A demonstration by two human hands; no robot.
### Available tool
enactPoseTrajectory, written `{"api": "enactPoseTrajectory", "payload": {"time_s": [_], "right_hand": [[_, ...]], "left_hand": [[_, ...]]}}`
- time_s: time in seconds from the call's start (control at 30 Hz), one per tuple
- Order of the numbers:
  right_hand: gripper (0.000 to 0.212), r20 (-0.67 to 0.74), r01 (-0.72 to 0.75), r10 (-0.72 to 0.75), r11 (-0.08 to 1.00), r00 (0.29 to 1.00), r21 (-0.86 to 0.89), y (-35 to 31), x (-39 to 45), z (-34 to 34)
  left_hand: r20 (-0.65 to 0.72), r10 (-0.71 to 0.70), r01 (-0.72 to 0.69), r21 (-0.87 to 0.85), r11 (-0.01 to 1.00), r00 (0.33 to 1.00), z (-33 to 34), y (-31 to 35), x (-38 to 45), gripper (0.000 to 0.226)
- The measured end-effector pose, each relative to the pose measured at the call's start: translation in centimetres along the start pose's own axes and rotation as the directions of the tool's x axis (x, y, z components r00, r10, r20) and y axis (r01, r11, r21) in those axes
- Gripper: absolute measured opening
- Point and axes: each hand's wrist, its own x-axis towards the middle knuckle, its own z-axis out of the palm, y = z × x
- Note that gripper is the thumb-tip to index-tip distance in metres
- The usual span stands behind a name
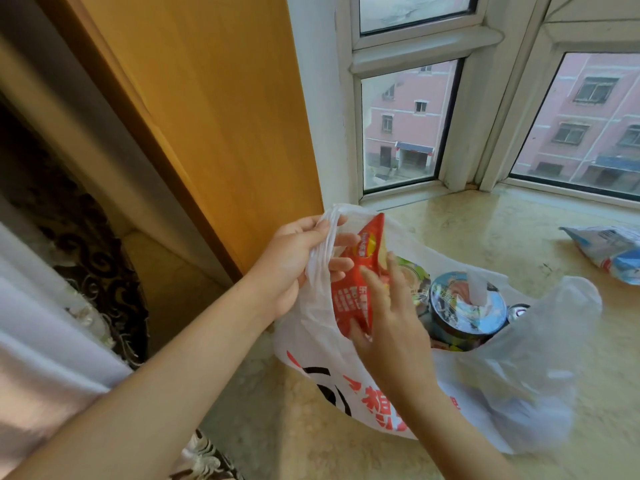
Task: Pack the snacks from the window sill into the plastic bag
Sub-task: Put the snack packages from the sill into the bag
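On the window sill [485, 237] stood the plastic bag [311, 341], a red snack packet [356, 282] half inside its mouth. My left hand [294, 258] pinched the bag's handle [323, 244]; my right hand [388, 320], fingers spread, pressed the packet. A blue packet [609, 251] lay well apart.

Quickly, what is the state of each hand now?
Left hand: grips the plastic bag by its handle.
Right hand: fingers straight, pressing the red snack packet into the bag.

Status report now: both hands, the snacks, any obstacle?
Left hand grips bag handle. Right hand pushing red chip packet into plastic bag. Blue packet waits on sill. No obstacle seen.
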Motion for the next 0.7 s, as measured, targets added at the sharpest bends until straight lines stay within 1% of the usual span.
{"api": "enactPoseTrajectory", "payload": {"time_s": [0.03, 0.13, 0.17, 0.23, 0.3, 0.33, 0.37, 0.43, 0.5, 0.6, 0.63, 0.7], "right_hand": [[0.061, 0.046, 0.054, -0.052, 0.997, 0.998, -0.055, 0.0, 0.0, 0.3], [0.049, 0.139, 0.191, -0.166, 0.961, 0.976, -0.199, -0.3, -0.6, 1.5], [0.048, 0.183, 0.194, -0.153, 0.953, 0.971, -0.232, -0.4, -0.8, 2.1], [0.055, 0.302, 0.123, -0.035, 0.954, 0.953, -0.275, -0.6, -1.1, 3.2], [0.06, 0.363, 0.062, 0.075, 0.934, 0.929, -0.351, -0.2, -1.2, 4.1], [0.063, 0.382, 0.057, 0.099, 0.925, 0.919, -0.376, 0.0, -1.1, 4.4], [0.066, 0.391, 0.064, 0.101, 0.919, 0.915, -0.388, 0.1, -1.0, 4.5], [0.07, 0.391, 0.111, 0.061, 0.909, 0.918, -0.402, 0.4, -0.8, 4.6], [0.073, 0.404, 0.15, 0.025, 0.906, 0.915, -0.395, 0.6, -0.8, 4.7], [0.075, 0.465, 0.139, 0.067, 0.909, 0.883, -0.394, 0.7, -0.6, 4.8], [0.076, 0.464, 0.131, 0.072, 0.911, 0.883, -0.391, 0.7, -0.3, 4.8], [0.083, 0.48, 0.145, 0.081, 0.898, 0.874, -0.416, 0.5, 0.5, 4.7]], "left_hand": [[-0.022, 0.0, 0.0, -0.002, 1.0, 1.0, -0.3, -0.1, 0.0, 0.025], [-0.061, 0.025, -0.025, 0.009, 1.0, 0.998, -0.9, -0.2, 0.0, 0.025], [-0.065, 0.039, -0.037, 0.024, 0.999, 0.997, -1.1, -0.2, 0.0, 0.024], [-0.068, 0.057, -0.052, 0.062, 0.997, 0.996, -1.3, -0.4, -0.1, 0.023], [-0.076, 0.073, -0.064, 0.113, 0.992, 0.994, -1.6, -0.7, -0.2, 0.023], [-0.081, 0.083, -0.07, 0.147, 0.987, 0.993, -1.7, -0.8, -0.1, 0.023], [-0.087, 0.092, -0.075, 0.182, 0.98, 0.992, -1.9, -0.9, 0.0, 0.023], [-0.107, 0.097, -0.07, 0.231, 0.97, 0.99, -2.1, -0.9, 0.2, 0.023], [-0.134, 0.083, -0.05, 0.236, 0.971, 0.987, -2.3, -1.0, 0.4, 0.022], [-0.169, 0.064, -0.024, 0.229, 0.973, 0.983, -2.3, -1.4, 0.7, 0.023], [-0.173, 0.065, -0.023, 0.236, 0.971, 0.983, -2.2, -1.6, 0.7, 0.024], [-0.178, 0.067, -0.021, 0.246, 0.969, 0.982, -2.0, -1.9, 0.8, 0.024]]}}
